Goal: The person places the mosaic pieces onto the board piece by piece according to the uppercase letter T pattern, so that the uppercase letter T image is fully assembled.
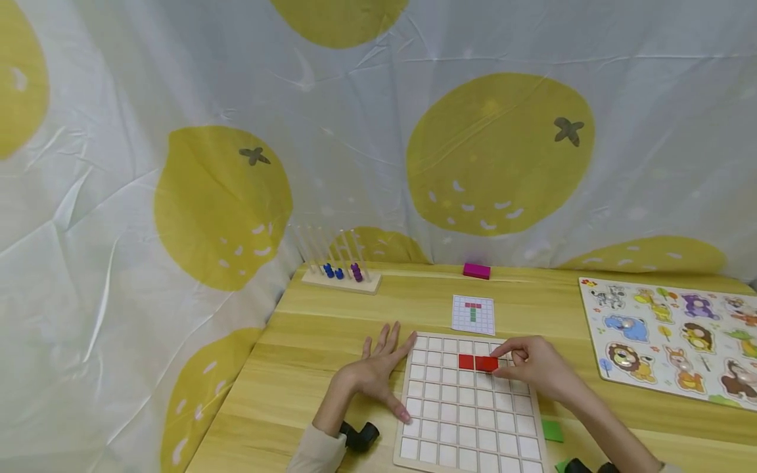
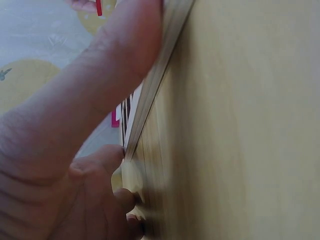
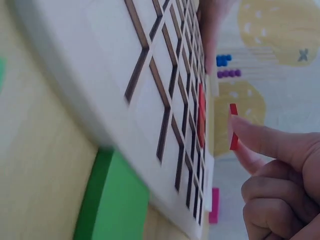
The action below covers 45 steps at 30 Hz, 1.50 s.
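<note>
My right hand (image 1: pixel 535 364) pinches a red square tile (image 3: pixel 233 127) between thumb and forefinger, with the other fingers curled. The tile is raised above the white gridded wooden board (image 1: pixel 440 410) in the right wrist view. Red pieces (image 3: pixel 201 117) lie in the board's cells, and one red tile (image 1: pixel 466 362) shows left of the held one. My left hand (image 1: pixel 375 371) spreads along the board's left edge, its thumb at the lower side and its forefinger near the top corner. In the left wrist view, the thumb (image 2: pixel 95 80) crosses in front of the board's edge.
A small card (image 1: pixel 473 325) with a red and green T lies behind the board. Green pieces (image 1: pixel 552 431) lie at its right edge. Farther back are a magenta block (image 1: pixel 476 270) and a peg stand with beads (image 1: pixel 345 281). An animal puzzle (image 1: pixel 650 328) lies right.
</note>
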{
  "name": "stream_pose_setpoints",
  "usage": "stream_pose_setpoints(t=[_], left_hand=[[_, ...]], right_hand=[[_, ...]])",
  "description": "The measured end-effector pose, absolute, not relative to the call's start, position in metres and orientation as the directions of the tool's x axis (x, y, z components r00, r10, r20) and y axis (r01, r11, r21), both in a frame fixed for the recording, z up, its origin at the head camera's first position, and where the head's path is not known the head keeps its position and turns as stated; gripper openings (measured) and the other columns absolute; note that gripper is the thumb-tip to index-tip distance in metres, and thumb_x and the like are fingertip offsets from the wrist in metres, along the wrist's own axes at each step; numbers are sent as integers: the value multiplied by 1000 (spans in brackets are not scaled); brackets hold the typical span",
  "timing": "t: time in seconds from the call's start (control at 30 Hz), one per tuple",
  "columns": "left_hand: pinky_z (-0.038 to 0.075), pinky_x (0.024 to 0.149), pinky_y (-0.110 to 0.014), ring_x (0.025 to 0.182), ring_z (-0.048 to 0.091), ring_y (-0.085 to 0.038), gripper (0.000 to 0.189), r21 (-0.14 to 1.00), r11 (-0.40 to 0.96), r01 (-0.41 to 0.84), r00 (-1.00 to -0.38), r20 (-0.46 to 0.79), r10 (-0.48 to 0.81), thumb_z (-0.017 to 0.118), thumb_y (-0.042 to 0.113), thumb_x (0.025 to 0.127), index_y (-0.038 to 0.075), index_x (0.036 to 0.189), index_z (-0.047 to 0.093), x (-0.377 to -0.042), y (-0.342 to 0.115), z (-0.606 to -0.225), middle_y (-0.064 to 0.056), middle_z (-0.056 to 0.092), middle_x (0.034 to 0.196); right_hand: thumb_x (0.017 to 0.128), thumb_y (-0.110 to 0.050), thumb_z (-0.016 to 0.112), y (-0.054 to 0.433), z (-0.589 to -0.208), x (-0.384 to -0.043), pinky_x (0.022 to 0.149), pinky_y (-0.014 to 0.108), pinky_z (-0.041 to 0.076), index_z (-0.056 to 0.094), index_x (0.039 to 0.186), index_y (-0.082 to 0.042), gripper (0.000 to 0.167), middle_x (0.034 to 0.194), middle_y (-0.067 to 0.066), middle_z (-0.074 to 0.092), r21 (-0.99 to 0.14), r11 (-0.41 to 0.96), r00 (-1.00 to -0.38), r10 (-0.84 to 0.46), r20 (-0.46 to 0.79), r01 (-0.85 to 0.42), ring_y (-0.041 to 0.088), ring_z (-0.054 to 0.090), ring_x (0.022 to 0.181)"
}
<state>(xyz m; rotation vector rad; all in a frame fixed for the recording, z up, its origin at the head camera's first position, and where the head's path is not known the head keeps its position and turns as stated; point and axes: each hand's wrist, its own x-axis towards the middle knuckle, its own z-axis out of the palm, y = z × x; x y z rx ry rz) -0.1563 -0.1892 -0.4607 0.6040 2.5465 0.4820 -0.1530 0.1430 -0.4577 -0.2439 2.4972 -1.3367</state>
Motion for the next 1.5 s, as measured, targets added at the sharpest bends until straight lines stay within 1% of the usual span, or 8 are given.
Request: stream_pose_setpoints(t=[0.07,0.13,0.37,0.63,0.83,1.03,1.23,1.5], left_hand=[[-10,127,-67,159,-19,-40,146,431,841,325,-790,-365,493,97,50,63,21,168,0,-156,-189,-461,-21,-19,171],[-10,127,-67,159,-20,-40,146,425,845,325,-790,-368,489,97,50,63,22,168,0,-156,-188,-461,-21,-19,171],[-10,127,-67,159,-20,-40,146,424,845,326,-788,-372,490,97,50,63,23,168,-1,-156,-188,-463,-21,-20,171],[-11,127,-66,159,-21,-39,146,434,843,318,-789,-373,489,97,49,63,23,168,-1,-156,-188,-463,-19,-20,172],[-11,127,-65,159,-21,-38,146,433,846,311,-791,-376,483,97,49,64,23,168,-2,-157,-189,-462,-18,-21,172],[-11,127,-66,159,-21,-39,146,436,842,319,-789,-370,491,97,49,64,22,168,-1,-157,-189,-462,-19,-20,172],[-10,127,-66,159,-20,-39,146,432,843,322,-790,-369,490,97,49,64,22,168,-1,-158,-189,-461,-20,-20,171],[-10,127,-66,160,-19,-39,146,440,839,321,-789,-366,494,98,48,64,21,168,0,-158,-190,-461,-20,-20,172]], right_hand=[[84,-17,86,136,-459,-154,61,24,31,77,106,-5,28,61,-4,27,-839,544,-941,-291,-172,-15,9,25,58],[83,-15,86,129,-460,-155,61,24,32,77,104,-5,26,60,-4,26,-845,534,-942,-294,-159,-25,10,24,58],[81,-8,86,110,-462,-160,55,23,29,78,100,-4,21,57,-4,28,-845,534,-950,-270,-155,-14,10,26,56],[79,-7,87,100,-464,-164,54,23,28,78,98,-4,21,59,-3,34,-845,534,-951,-272,-150,-20,12,31,57],[78,-4,86,94,-467,-166,51,22,28,77,96,-5,20,56,-3,35,-856,517,-947,-266,-182,20,12,33,55],[76,-2,86,90,-469,-167,50,22,29,76,93,-6,20,56,-2,39,-847,531,-950,-250,-185,25,12,37,54],[76,-3,87,88,-468,-169,50,22,28,76,93,-6,21,57,-2,37,-841,539,-949,-243,-199,38,12,35,54],[77,-5,88,90,-464,-166,50,24,29,75,93,-7,21,57,-1,37,-808,588,-952,-219,-214,47,13,35,53]])
